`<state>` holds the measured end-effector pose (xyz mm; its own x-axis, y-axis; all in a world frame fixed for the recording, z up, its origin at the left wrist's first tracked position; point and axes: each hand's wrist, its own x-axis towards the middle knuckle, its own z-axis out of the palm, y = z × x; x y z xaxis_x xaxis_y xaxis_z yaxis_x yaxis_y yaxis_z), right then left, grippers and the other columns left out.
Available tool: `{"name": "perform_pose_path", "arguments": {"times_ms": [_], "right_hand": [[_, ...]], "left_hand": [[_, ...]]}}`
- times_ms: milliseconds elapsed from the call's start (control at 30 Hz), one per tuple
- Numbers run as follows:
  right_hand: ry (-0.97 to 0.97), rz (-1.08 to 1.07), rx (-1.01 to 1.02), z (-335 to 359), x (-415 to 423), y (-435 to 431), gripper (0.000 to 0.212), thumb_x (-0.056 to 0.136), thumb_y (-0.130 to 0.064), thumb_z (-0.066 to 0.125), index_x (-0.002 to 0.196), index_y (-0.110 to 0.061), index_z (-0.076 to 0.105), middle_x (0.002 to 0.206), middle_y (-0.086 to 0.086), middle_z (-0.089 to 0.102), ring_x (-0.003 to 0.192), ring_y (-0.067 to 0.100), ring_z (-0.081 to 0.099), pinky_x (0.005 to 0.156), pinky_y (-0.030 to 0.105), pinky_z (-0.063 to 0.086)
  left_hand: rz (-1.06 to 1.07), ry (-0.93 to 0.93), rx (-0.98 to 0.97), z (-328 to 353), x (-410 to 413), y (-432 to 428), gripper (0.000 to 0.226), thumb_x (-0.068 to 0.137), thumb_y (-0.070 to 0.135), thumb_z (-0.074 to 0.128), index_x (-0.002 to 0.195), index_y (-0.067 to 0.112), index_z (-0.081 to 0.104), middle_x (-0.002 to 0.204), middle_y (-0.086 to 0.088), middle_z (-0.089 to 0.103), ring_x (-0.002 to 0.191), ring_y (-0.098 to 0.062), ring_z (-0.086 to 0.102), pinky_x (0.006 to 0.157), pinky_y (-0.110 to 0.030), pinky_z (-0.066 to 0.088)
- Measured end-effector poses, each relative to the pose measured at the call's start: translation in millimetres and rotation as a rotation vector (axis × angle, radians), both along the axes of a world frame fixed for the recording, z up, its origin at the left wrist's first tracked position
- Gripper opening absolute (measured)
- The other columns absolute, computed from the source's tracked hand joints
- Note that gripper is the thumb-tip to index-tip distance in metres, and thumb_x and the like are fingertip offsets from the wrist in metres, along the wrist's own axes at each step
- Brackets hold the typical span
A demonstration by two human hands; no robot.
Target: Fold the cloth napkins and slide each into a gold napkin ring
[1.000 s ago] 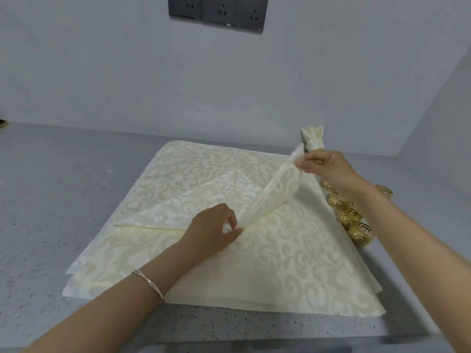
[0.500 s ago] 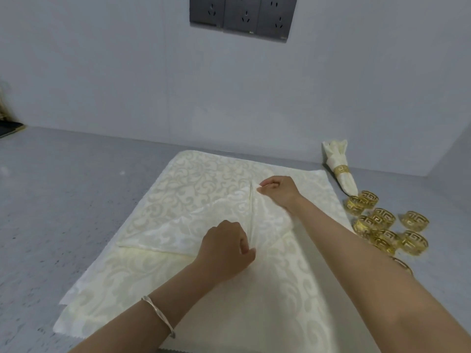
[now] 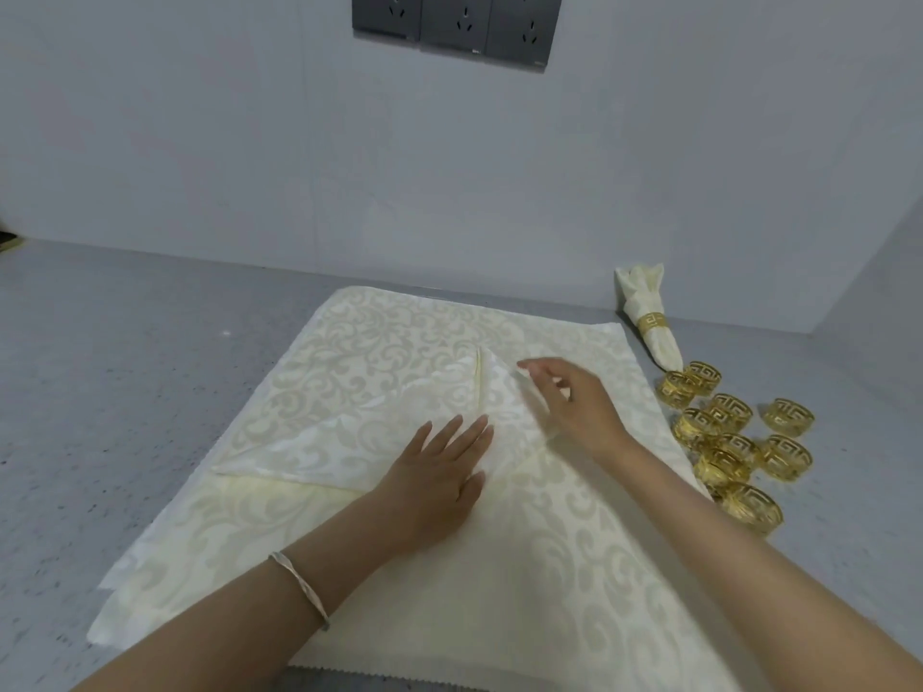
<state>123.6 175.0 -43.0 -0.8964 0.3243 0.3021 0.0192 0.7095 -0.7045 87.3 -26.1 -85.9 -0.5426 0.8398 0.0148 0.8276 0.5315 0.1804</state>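
Two hands sit at the centre of the frame, neither one gripping anything. The left hand (image 3: 439,472) lies flat, fingers straight and close together, pressing on the top napkin (image 3: 349,442) just beside the line where its two folded-in flaps meet. The right hand (image 3: 569,407) is a little higher and to the right, fingers loosely spread over the right flap; whether the fingertips touch the cloth I cannot tell. A thin bracelet (image 3: 299,586) circles the left wrist.

The top napkin lies on a stack (image 3: 549,591) of like cream patterned cloths that fills the lower middle of the frame on the grey table (image 3: 125,367). The cloth looks light, soft and limp, with a slight sheen — I judge it will hold a pressed crease poorly and slide on the layer beneath, so one palm should pin the fold while the other works. The best hold is likely a pinch at a corner or folded edge, taking the top layer only.

At the right edge of the stack lies a cluster of loose gold rings (image 3: 734,442), rigid, openwork and probably prone to roll. Above them, at the upper right, rests a finished napkin (image 3: 644,292) already gathered in its ring. Dark wall sockets (image 3: 459,22) sit at the top.
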Motion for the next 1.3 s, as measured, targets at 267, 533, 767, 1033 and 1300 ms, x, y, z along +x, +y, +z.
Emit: {"name": "perform_pose_path", "arguments": {"times_ms": [267,533,767,1033,1300], "right_hand": [[-0.299,0.375,0.426,-31,83,-22,0.050,0.101,-0.040,0.022,0.150,-0.029,0.020,0.153,-0.024,0.009,0.140,-0.012,-0.002,0.115,0.017,-0.007],[-0.384,0.241,0.430,-35,70,15,0.051,0.101,-0.044,0.018,0.150,-0.030,0.019,0.154,-0.021,0.013,0.139,-0.013,0.001,0.115,0.017,-0.007],[-0.370,0.065,0.462,-42,61,33,0.052,0.102,-0.041,0.021,0.151,-0.022,0.020,0.157,-0.013,0.013,0.144,0.002,-0.005,0.115,0.021,-0.011],[-0.153,0.291,0.403,-31,82,-53,0.047,0.099,-0.040,0.042,0.143,-0.026,0.039,0.145,-0.016,0.040,0.137,-0.002,0.028,0.111,0.008,0.003],[0.050,0.243,0.635,-32,60,-87,0.018,0.086,-0.023,0.059,0.094,-0.018,0.075,0.098,-0.004,0.073,0.078,0.024,0.065,0.076,0.035,0.050]], "left_hand": [[-0.023,0.030,0.006,-5,-2,0,0.095,0.065,0.055,-0.024,0.152,0.020,-0.008,0.160,0.007,-0.010,0.146,-0.008,-0.011,0.114,-0.026,-0.014],[-0.004,-0.003,-0.044,4,2,-1,0.055,0.104,0.035,0.013,0.152,0.017,-0.007,0.160,0.005,-0.010,0.146,-0.009,-0.013,0.115,-0.026,-0.013],[0.006,-0.035,-0.044,4,2,-2,0.055,0.104,0.035,0.014,0.152,0.018,-0.006,0.160,0.007,-0.009,0.146,-0.008,-0.012,0.114,-0.025,-0.013],[0.103,-0.695,0.352,19,-6,-7,0.050,0.104,0.043,0.009,0.151,0.030,0.018,0.155,0.018,0.016,0.143,0.000,0.011,0.115,-0.021,0.003],[0.184,-0.968,0.538,32,-8,-9,0.051,0.103,0.046,0.014,0.145,0.027,0.035,0.151,0.013,0.034,0.141,-0.005,0.025,0.113,-0.024,0.015]]}}
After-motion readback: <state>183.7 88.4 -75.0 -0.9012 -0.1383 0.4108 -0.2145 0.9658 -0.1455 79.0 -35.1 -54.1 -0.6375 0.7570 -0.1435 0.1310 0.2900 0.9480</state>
